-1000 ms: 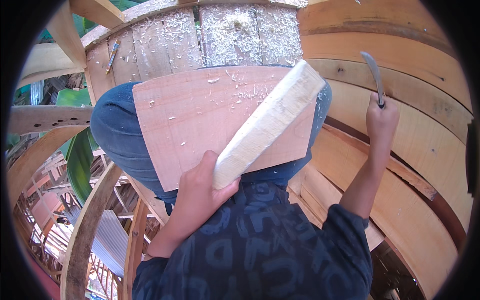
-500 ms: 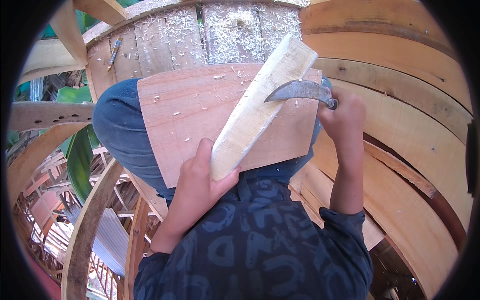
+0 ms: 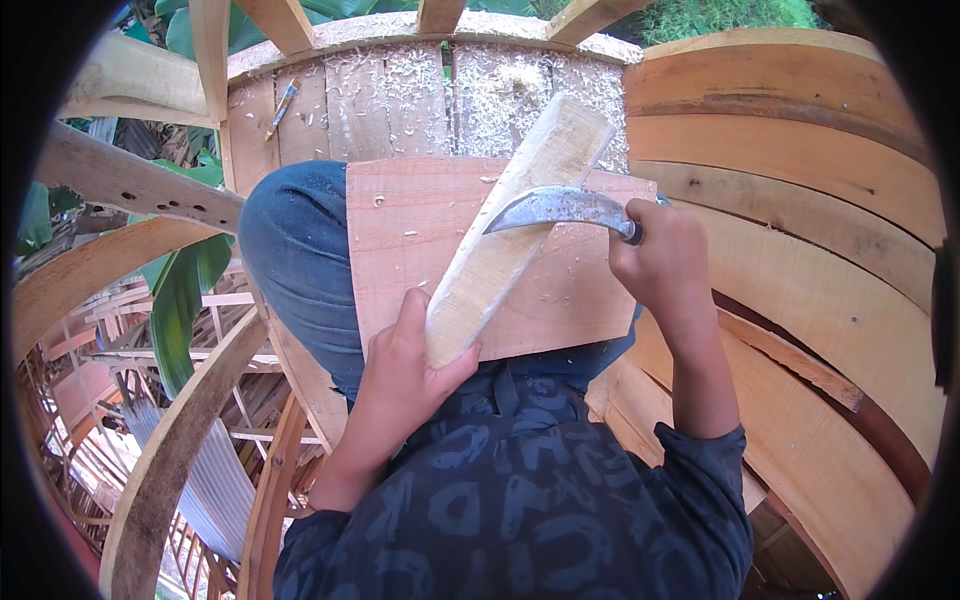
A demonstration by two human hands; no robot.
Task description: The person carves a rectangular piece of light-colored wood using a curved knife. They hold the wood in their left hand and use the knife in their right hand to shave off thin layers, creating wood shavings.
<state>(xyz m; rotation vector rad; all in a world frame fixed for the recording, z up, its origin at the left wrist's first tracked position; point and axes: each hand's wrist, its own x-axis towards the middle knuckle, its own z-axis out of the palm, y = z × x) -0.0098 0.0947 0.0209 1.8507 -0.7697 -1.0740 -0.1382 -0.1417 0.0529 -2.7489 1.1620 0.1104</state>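
Note:
A pale, roughly squared piece of wood (image 3: pixel 545 155) slants across a flat wooden board (image 3: pixel 400 260) lying on my lap. Around its near end my left hand (image 3: pixel 410 355) is closed, thumb on one side and fingers on the other. My right hand (image 3: pixel 660 250) grips the handle of a curved knife (image 3: pixel 575 208), most of the handle hidden in the fist. The sickle-like blade rests across the middle of the wood, its tip toward the left edge. A few small shavings lie on the board.
Beyond my knees, planks strewn with wood shavings (image 3: pixel 500 85) end at a curved beam. A slim pen-like object (image 3: pixel 283 108) lies at the far left. Curved planks (image 3: pixel 800 260) form a wall on the right; open ribs (image 3: pixel 180 450) and banana-like leaves (image 3: pixel 175 310) are at left.
The knife has moved left and nearer to me along the wood, and my right hand with it. My left hand keeps its hold. The whole view has shifted slightly.

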